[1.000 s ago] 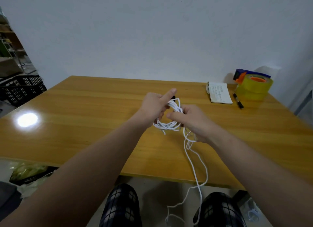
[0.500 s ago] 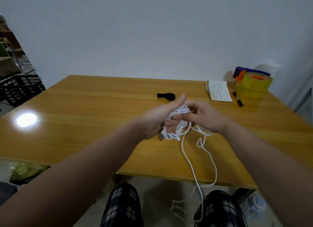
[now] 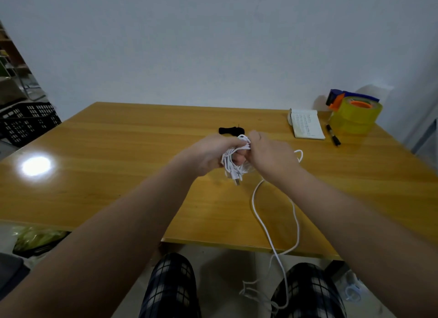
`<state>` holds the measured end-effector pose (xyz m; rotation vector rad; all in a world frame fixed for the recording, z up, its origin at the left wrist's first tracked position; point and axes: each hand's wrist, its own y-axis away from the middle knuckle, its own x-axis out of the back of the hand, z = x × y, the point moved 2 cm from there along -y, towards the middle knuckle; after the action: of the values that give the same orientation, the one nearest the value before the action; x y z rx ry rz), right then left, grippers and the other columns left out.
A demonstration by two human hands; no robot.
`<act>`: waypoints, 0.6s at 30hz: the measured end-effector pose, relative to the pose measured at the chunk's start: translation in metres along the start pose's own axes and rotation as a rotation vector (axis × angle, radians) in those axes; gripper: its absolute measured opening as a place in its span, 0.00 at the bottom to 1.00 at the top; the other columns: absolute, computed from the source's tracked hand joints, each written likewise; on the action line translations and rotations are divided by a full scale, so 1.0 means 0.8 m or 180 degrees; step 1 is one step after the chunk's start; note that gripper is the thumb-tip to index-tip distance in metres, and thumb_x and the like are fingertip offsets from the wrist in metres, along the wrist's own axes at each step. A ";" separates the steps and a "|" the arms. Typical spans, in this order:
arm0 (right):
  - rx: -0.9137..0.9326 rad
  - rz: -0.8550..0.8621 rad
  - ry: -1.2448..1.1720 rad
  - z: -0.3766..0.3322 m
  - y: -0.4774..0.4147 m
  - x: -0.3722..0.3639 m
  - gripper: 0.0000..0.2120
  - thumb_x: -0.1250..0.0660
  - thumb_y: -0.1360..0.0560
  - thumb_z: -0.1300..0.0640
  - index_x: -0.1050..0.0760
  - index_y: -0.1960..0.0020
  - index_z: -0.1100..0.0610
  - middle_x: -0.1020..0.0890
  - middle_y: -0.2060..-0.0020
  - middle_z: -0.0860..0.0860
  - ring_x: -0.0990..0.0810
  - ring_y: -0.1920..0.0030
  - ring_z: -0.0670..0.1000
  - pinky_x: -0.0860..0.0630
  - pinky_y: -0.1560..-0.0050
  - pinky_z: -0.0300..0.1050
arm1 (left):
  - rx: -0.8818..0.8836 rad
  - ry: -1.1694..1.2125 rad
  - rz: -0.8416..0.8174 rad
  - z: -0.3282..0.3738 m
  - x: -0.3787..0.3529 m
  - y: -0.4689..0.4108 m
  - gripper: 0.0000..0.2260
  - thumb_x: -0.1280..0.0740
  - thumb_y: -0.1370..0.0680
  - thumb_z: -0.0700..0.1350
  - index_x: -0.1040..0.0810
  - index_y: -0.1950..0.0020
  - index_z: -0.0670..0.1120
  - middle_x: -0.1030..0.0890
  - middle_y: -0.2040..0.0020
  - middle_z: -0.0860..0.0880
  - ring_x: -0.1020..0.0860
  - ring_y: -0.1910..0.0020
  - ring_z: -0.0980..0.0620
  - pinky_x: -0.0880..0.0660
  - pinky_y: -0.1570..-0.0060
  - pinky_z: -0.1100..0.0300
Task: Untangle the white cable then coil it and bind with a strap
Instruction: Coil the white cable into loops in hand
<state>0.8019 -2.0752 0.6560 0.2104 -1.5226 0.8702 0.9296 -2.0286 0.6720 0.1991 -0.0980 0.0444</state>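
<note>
The white cable (image 3: 233, 160) is wound in several loops around the fingers of my left hand (image 3: 208, 153), above the middle of the wooden table (image 3: 118, 166). A plug end pokes out under the bundle. My right hand (image 3: 270, 156) pinches the cable at the top of the loops. The loose length runs from the bundle down over the table's front edge and hangs between my knees. A black strap (image 3: 231, 130) lies on the table just behind my hands.
A small white notebook (image 3: 307, 127), a black marker (image 3: 333, 137) and a yellow tape roll in a dispenser (image 3: 355, 113) sit at the back right. A black crate (image 3: 28, 122) stands on the floor to the left.
My hands have moved slightly away from me over the table. More cable is wound around my left hand, and the hanging length has shortened.
</note>
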 end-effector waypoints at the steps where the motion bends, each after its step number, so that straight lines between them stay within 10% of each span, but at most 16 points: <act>1: -0.0011 -0.0028 0.0030 -0.003 -0.002 0.000 0.12 0.48 0.19 0.51 0.36 0.45 0.60 0.25 0.52 0.57 0.26 0.65 0.59 0.44 0.74 0.44 | 0.0120 0.0322 0.0072 0.000 -0.003 0.000 0.09 0.39 0.22 0.42 0.24 0.59 0.42 0.25 0.70 0.49 0.29 0.74 0.55 0.29 0.70 0.63; 9: 0.0490 0.0102 -0.0854 0.002 0.007 0.021 0.16 0.45 0.21 0.45 0.32 0.41 0.56 0.33 0.54 0.40 0.29 0.64 0.49 0.43 0.72 0.40 | 0.0341 0.1518 -0.0059 -0.007 -0.003 0.011 0.17 0.42 0.22 0.53 0.33 0.66 0.44 0.34 0.80 0.52 0.43 0.82 0.57 0.49 0.71 0.63; 13: 0.0607 -0.0369 -0.2039 0.017 0.007 0.026 0.24 0.38 0.29 0.36 0.29 0.42 0.51 0.34 0.58 0.35 0.30 0.62 0.39 0.34 0.63 0.37 | 0.0025 0.0297 0.0745 -0.017 0.016 0.011 0.21 0.33 0.26 0.60 0.32 0.69 0.47 0.36 0.77 0.52 0.41 0.78 0.53 0.40 0.67 0.56; 18: 0.0169 -0.0186 -0.2238 0.031 0.000 0.024 0.07 0.28 0.29 0.54 0.22 0.54 0.56 0.29 0.61 0.46 0.26 0.59 0.48 0.28 0.57 0.42 | -0.0355 -0.0712 0.1480 -0.025 0.045 0.007 0.19 0.30 0.27 0.57 0.28 0.65 0.43 0.34 0.71 0.46 0.35 0.74 0.50 0.38 0.70 0.58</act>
<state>0.7795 -2.0840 0.6758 0.6474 -2.1270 0.8311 0.9670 -2.0180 0.6574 0.0657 -0.3679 0.4795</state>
